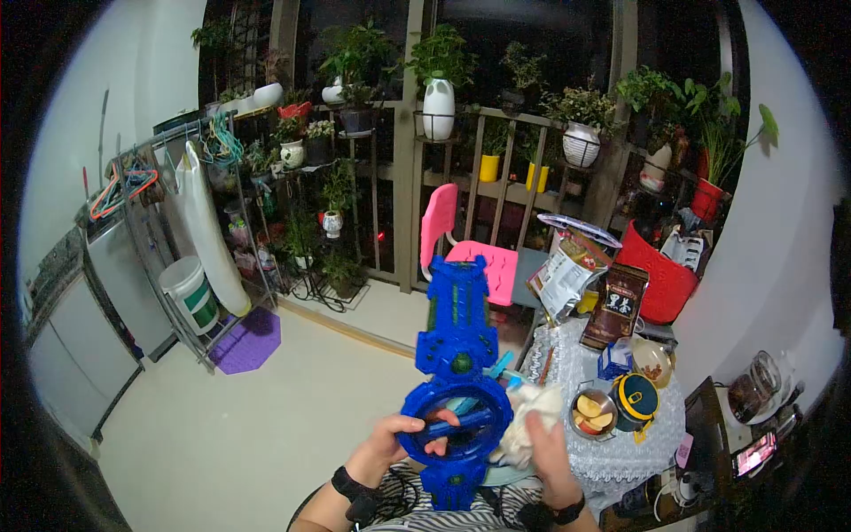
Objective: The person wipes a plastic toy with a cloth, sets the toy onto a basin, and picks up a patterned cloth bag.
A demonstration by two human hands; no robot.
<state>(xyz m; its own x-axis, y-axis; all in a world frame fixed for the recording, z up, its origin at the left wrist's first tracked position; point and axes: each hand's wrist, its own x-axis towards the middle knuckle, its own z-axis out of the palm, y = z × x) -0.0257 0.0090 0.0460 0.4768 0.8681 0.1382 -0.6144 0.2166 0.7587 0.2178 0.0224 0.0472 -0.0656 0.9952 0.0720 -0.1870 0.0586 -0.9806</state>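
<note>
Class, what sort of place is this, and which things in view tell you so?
Probably an enclosed balcony or sunroom in a home: potted plants line the tall, dark windows, and clothes hangers hang at the left of the picture.

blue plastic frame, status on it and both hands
Left hand: gripping blue plastic frame, fingers through its ring. Right hand: holding white cloth. Nothing visibly blocking.
</note>
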